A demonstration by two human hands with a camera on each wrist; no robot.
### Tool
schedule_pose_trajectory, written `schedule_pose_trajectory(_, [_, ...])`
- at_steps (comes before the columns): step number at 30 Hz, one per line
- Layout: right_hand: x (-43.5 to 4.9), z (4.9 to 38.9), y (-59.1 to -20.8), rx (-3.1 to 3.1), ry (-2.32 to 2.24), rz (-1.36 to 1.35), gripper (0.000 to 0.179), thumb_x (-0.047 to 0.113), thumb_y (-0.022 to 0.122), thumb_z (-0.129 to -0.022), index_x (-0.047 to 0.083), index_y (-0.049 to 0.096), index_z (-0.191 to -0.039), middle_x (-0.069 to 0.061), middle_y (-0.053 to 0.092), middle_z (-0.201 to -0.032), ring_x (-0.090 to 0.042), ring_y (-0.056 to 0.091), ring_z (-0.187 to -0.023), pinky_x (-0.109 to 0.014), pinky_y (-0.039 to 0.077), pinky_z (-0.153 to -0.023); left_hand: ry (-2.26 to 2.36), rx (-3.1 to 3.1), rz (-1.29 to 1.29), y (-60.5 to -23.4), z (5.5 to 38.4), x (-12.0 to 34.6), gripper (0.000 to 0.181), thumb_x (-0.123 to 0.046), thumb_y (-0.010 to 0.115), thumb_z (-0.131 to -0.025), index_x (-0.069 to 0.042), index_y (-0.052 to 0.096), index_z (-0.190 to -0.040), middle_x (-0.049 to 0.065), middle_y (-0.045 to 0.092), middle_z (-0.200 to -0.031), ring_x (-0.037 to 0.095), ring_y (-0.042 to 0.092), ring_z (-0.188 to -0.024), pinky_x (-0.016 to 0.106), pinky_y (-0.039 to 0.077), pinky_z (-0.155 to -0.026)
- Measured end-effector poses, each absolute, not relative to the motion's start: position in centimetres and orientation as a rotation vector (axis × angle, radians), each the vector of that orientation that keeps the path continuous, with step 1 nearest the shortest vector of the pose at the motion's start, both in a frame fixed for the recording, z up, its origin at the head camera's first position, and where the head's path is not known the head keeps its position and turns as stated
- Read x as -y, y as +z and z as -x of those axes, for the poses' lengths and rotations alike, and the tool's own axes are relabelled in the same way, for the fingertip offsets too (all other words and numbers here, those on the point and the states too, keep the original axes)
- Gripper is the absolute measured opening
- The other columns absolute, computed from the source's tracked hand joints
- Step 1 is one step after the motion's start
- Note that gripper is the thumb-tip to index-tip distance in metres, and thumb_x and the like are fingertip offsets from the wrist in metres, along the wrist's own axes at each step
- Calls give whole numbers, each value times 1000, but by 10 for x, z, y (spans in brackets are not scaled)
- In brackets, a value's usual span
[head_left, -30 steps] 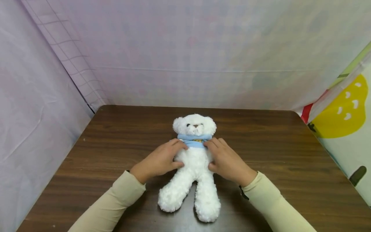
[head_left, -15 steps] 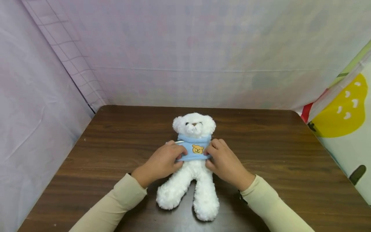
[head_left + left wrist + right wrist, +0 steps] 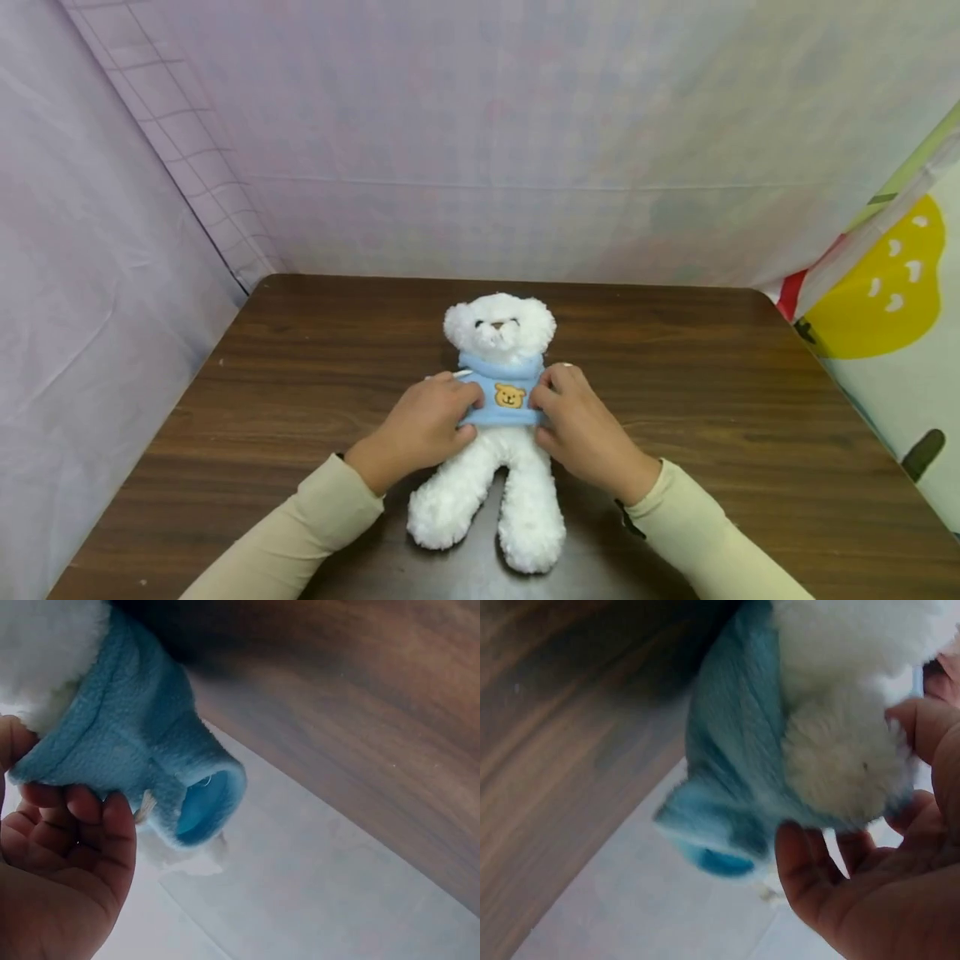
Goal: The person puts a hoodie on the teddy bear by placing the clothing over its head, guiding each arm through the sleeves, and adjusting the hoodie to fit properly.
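Note:
A white plush teddy bear (image 3: 501, 327) lies face up on the table, its head toward the far edge and its legs toward me. Round its chest is a light blue doll's sweater (image 3: 487, 410) with a yellow bear-face patch (image 3: 509, 396). My left hand (image 3: 420, 422) pinches the sweater's lower edge on the left side. On the opposite side my right hand (image 3: 588, 421) holds the edge between thumb and fingers. An empty sleeve opening (image 3: 204, 804) shows in the left wrist view. In the right wrist view, a round white furry part (image 3: 847, 761) bulges out below the hem.
The brown wood-grain table (image 3: 712, 375) reaches out on both sides of the bear. Pale cloth (image 3: 525, 150) hangs behind the far edge and on the left. A printed cloth with a yellow shape (image 3: 885, 292) hangs at the right.
The sweater, bunched at the bear's chest a second ago, has been drawn down toward the legs, and its patch now shows fully. Both hands have shifted slightly toward me with its edge.

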State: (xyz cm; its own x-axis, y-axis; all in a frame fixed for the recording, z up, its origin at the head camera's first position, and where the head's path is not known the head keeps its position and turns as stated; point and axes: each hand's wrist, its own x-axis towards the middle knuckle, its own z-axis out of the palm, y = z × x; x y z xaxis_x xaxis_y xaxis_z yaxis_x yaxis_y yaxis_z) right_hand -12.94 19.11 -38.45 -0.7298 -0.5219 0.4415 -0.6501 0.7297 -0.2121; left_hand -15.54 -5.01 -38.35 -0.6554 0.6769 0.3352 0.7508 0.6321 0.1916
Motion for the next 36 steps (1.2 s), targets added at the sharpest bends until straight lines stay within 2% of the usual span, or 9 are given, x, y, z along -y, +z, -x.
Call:
schedule_pose_trajectory(6, [-187, 136, -391, 2485, 445, -868, 38, -14, 73, -68, 17, 50, -68, -1, 46, -81, -25, 43, -81, -36, 40, -74, -454, 2548, 1188, -385, 152, 48, 18, -9, 74, -81, -14, 65, -95, -5, 66, -86, 13, 48, -72, 27, 43, -63])
schedule_pose_trajectory(9, [-188, 137, -392, 2465, 442, -809, 40, -17, 72, -65, 15, 48, -68, -1, 42, -76, -23, 42, -72, -34, 39, -67, -450, 2512, 1170, -385, 151, 47, 21, -7, 75, -81, -13, 66, -98, -3, 65, -87, 13, 50, -73, 27, 44, -63])
schedule_pose_trajectory(12, [-189, 136, -392, 2499, 458, -764, 38, -17, 74, -67, 13, 52, -74, -1, 42, -77, -19, 44, -69, -31, 41, -62, -421, 2468, 1159, -386, 150, 46, 23, -3, 75, -80, -13, 64, -97, -2, 60, -85, 12, 51, -71, 27, 45, -60])
schedule_pose_trajectory(18, [-194, 132, -387, 2559, 460, -832, 25, -7, 72, -78, 12, 60, -89, -2, 47, -89, -13, 44, -73, -28, 42, -61, -373, 2380, 1159, -391, 151, 47, 24, 1, 71, -76, -12, 59, -91, 0, 48, -84, 12, 45, -64, 26, 41, -52])
schedule_pose_trajectory(23, [-202, 130, -381, 2526, 511, -989, 15, 5, 71, -84, 10, 63, -96, 0, 48, -95, -11, 44, -77, -28, 43, -66, -457, 2409, 1217, -392, 153, 48, 25, 1, 64, -74, -12, 63, -95, 2, 50, -95, 15, 44, -76, 27, 42, -62])
schedule_pose_trajectory(26, [-211, 130, -378, 2525, 632, -861, 15, 11, 73, -86, 9, 62, -96, -1, 51, -94, -11, 47, -77, -30, 44, -66, -514, 2417, 1241, -391, 153, 50, 20, -4, 65, -76, -12, 65, -95, 3, 51, -104, 18, 44, -85, 29, 43, -69])
schedule_pose_trajectory(30, [-223, 131, -378, 2610, 748, -566, 17, 18, 72, -91, 6, 64, -98, -5, 59, -94, -17, 55, -77, -36, 47, -67, -508, 2411, 1259, -389, 154, 50, 12, -16, 74, -82, -14, 67, -91, 5, 52, -111, 21, 47, -95, 32, 47, -76])
schedule_pose_trajectory(33, [-228, 133, -380, 2725, 789, -463, 28, 27, 68, -95, 2, 66, -107, -8, 64, -101, -21, 61, -85, -40, 50, -73, -497, 2420, 1263, -389, 155, 50, 14, -19, 78, -83, -14, 67, -90, 8, 52, -115, 24, 49, -100, 33, 48, -79])
schedule_pose_trajectory(36, [-231, 133, -382, 2810, 852, -410, 38, 36, 65, -97, 2, 64, -114, -6, 66, -99, -20, 61, -84, -40, 50, -72, -506, 2440, 1256, -388, 155, 50, 16, -19, 80, -82, -14, 65, -88, 9, 52, -116, 24, 50, -103, 34, 49, -81])
